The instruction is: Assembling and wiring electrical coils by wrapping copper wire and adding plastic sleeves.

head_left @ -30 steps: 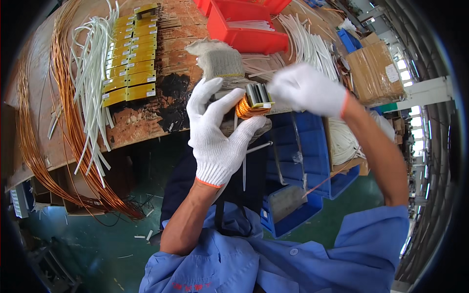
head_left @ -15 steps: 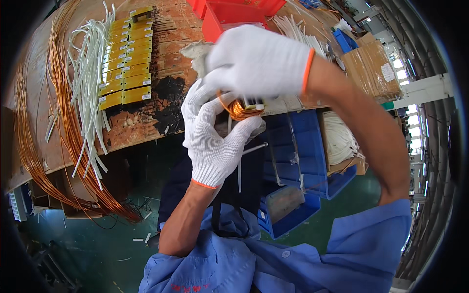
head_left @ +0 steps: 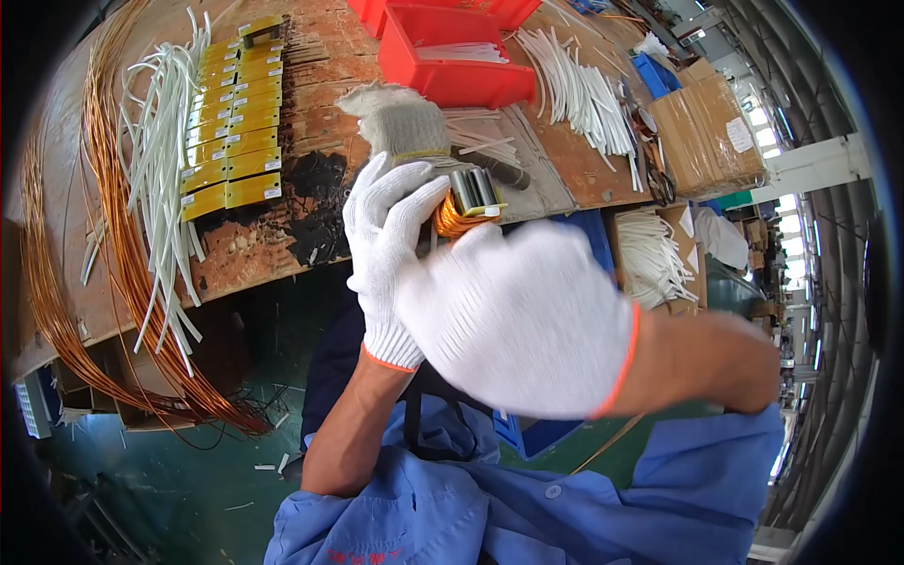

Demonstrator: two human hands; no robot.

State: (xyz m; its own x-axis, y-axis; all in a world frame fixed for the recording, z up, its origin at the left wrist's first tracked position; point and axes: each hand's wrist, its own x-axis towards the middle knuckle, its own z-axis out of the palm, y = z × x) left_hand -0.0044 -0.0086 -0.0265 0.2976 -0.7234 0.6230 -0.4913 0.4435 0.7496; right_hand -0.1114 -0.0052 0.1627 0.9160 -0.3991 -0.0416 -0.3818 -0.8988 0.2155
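A coil of orange copper wire (head_left: pixel 454 218), wound about a core with dark cylinders (head_left: pixel 475 191) and a small yellow plate, sits at the table's front edge. My left hand (head_left: pixel 384 240), in a white knitted glove, grips it from the left side. Across the front of it passes my right hand (head_left: pixel 527 320), gloved too and smeared by motion; its fingers are hidden, so what it holds cannot be told. Below the right wrist hangs a thin tan strand (head_left: pixel 607 444). Just behind the coil lies a grey-white cloth roll (head_left: pixel 400 118).
Yellow plates (head_left: pixel 235 132) in rows, white sleeving (head_left: pixel 155 179) and long copper wires (head_left: pixel 122 217) lie at left. Red bins (head_left: pixel 461 80) stand at the back. More white tubes (head_left: pixel 584 94), scissors (head_left: pixel 662 184) and a cardboard box (head_left: pixel 706 127) are at right; a blue bin (head_left: pixel 541 435) sits below.
My right hand has swung from above the coil down and toward me, passing in front of the left wrist. My left hand keeps its hold on the coil. The view has shifted slightly.
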